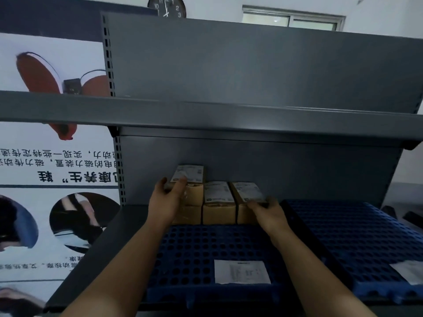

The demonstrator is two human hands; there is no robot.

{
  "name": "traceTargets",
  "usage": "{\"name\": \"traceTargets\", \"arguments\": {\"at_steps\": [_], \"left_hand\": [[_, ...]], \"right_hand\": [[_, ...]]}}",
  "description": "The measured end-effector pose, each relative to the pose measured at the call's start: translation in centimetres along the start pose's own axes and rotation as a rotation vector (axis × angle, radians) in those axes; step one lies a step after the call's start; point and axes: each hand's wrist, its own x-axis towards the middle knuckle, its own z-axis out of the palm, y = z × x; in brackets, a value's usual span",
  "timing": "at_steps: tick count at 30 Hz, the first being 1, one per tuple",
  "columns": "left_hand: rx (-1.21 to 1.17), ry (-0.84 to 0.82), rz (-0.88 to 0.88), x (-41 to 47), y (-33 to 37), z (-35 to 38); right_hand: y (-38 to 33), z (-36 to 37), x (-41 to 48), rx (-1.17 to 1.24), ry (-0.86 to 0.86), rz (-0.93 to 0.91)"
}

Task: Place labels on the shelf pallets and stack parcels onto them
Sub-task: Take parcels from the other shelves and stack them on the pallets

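Note:
Several brown cardboard parcels with white shipping labels stand in a row at the back of a blue perforated pallet (pixel 196 255) on the lower shelf. My left hand (pixel 168 197) grips the top left parcel (pixel 191 179), which sits stacked on another box. My right hand (pixel 269 210) holds the front corner of the right parcel (pixel 248 193). A middle parcel (pixel 218 203) stands between them, untouched. A white paper label (pixel 241 271) lies flat on the pallet near its front edge.
A second blue pallet (pixel 357 239) lies to the right, with a white label (pixel 409 271) at its front right. The grey upper shelf (pixel 206 115) overhangs the work space. A printed poster (pixel 52 179) hangs at the left, beside the upright post (pixel 119 172).

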Motion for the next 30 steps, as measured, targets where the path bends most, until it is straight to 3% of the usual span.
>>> {"name": "traceTargets", "arguments": {"at_steps": [13, 22, 30], "left_hand": [[0.049, -0.075, 0.082, -0.4, 0.0, 0.2], [0.366, -0.029, 0.286, -0.8, 0.7, 1.6], [0.300, 0.045, 0.262, -1.2, 0.5, 1.7]], "right_hand": [[0.3, 0.0, -0.3, -0.106, 0.025, -0.036], [0.3, 0.4, -0.1, -0.205, 0.058, -0.165], [0.4, 0.1, -0.4, -0.267, 0.042, -0.199]]}}
